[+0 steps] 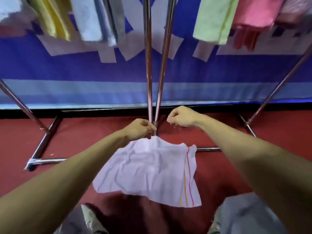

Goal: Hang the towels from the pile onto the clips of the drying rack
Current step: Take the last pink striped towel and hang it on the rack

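Fingers of the left hand [138, 129] pinch a corner of the white towel [146, 169]; right hand [182, 117] fingers curl empty.

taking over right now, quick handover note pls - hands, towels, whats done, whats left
Left hand: fingers pinch the top edge of the white towel, which hangs low over the red floor.
Right hand: curled beside the rack poles, apparently holding nothing.
Done: a yellow towel, a green towel and a pink towel already hang above.
Left: lift this towel and clip it up; pile and clips are out of view.
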### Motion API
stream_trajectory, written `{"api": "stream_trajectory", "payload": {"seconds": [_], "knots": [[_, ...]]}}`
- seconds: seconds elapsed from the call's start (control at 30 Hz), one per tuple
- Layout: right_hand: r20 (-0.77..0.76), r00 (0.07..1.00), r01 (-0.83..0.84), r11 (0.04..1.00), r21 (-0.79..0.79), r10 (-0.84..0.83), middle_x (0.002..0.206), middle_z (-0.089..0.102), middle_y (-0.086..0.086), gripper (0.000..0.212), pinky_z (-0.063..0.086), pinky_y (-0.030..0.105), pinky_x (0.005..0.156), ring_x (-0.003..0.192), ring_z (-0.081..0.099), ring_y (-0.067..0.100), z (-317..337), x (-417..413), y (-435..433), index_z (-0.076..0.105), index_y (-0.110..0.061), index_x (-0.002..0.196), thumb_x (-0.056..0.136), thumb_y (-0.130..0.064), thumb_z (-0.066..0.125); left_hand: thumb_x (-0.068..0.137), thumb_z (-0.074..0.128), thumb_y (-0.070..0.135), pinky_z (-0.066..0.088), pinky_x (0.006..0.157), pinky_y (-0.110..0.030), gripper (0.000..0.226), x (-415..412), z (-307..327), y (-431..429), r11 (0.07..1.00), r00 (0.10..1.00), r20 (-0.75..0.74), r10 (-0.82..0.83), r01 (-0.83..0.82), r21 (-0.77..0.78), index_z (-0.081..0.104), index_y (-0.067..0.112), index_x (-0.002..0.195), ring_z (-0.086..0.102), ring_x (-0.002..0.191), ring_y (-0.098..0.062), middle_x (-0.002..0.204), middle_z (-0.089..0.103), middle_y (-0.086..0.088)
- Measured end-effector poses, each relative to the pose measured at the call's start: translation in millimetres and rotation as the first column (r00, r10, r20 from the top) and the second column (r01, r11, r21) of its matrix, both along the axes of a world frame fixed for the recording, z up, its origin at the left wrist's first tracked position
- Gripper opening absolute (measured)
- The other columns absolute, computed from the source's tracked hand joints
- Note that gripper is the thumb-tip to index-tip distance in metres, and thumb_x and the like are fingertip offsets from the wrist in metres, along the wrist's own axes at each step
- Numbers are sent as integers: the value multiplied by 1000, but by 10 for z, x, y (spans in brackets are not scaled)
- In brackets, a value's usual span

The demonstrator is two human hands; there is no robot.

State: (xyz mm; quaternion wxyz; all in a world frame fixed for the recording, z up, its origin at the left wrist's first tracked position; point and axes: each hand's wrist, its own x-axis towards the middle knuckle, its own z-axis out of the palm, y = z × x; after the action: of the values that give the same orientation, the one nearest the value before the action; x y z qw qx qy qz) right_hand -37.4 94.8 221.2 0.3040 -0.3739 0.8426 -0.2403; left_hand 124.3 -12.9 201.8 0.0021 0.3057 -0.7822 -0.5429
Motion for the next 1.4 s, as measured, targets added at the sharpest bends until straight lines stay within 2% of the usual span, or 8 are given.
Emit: {"api": "stream_trajectory", "payload": {"seconds": [0.43, 0.6, 0.77, 0.93, 1.1, 1.2, 1.33, 1.4], "knots": [[22, 863, 471, 819, 329, -505, 103, 65, 25, 18, 51, 33, 64, 87, 63, 33, -2715, -763, 696, 57, -6, 79, 92, -17, 50, 94, 43, 5, 46, 74, -19, 25, -910, -2033, 466, 975, 980, 188, -59, 17, 220, 64, 17, 90, 60, 80, -12, 84, 64, 0], [-9, 726, 619, 647, 446, -688, 137, 48, 24, 43, 41, 37, 104, 127, 48, 35, -3330, -710, 843, 43, 9, 130, 92, -9, 49, 94, 45, 4, 47, 71, -15, 21, -1020, -2383, 557, 959, 974, 223, -30, -35, 281, 64, 11, 102, 61, 77, -10, 88, 65, -3], [30, 585, 719, 536, 442, -810, 135, 52, 23, 47, 44, 38, 98, 125, 52, 35, -3437, -682, 763, 44, 8, 132, 91, -12, 55, 94, 41, 2, 49, 80, -24, 27, -1059, -2457, 566, 961, 971, 237, -37, -31, 275, 66, 8, 103, 63, 83, -17, 95, 65, -5], [198, 663, 652, 687, 321, -722, 119, 65, 13, 35, 50, 32, 88, 111, 62, 29, -3095, -647, 597, 62, -5, 116, 85, -21, 62, 94, 42, 5, 49, 78, -28, 26, -1031, -2267, 461, 992, 971, 235, -32, 2, 125, 64, 11, 107, 67, 90, -20, 96, 60, 0], [325, 884, 327, 941, 84, -337, 91, 58, 4, 12, 50, 34, 84, 87, 57, 20, -2139, -597, 358, 64, -21, 81, 81, -10, 70, 91, 48, 3, 41, 62, -21, 32, -898, -1663, 331, 995, 972, 225, -74, 86, -44, 55, 7, 122, 56, 88, -22, 101, 57, -6], [321, 923, 257, 960, -108, -211, 63, 51, 0, 9, 41, 25, 53, 58, 44, 11, -1483, -455, 220, 68, -12, 76, 75, -5, 74, 87, 49, -4, 41, 65, -20, 34, -839, -1122, 230, 988, 998, 60, 17, -8, -152, 53, 0, 120, 50, 88, -18, 103, 54, -7], [117, 991, -31, 968, -251, 62, 70, 63, 0, 10, 41, 22, 65, 67, 51, 4, -612, -266, 85, 74, -10, 82, 74, -5, 78, 79, 37, -18, 40, 63, -13, 39, -702, -288, 104, 960, 990, -140, 20, -58, -273, 53, 17, 87, 47, 93, -14, 85, 54, -2], [84, 983, -132, 949, -286, 162, 67, 64, -2, 10, 42, 14, 62, 61, 52, -4, -208, -170, 83, 74, -8, 85, 75, -6, 77, 78, 34, -18, 41, 88, -20, 50, -579, 26, -8, 954, 990, -142, 9, -51, -294, 54, 11, 115, 50, 113, -19, 109, 59, -9]]}}
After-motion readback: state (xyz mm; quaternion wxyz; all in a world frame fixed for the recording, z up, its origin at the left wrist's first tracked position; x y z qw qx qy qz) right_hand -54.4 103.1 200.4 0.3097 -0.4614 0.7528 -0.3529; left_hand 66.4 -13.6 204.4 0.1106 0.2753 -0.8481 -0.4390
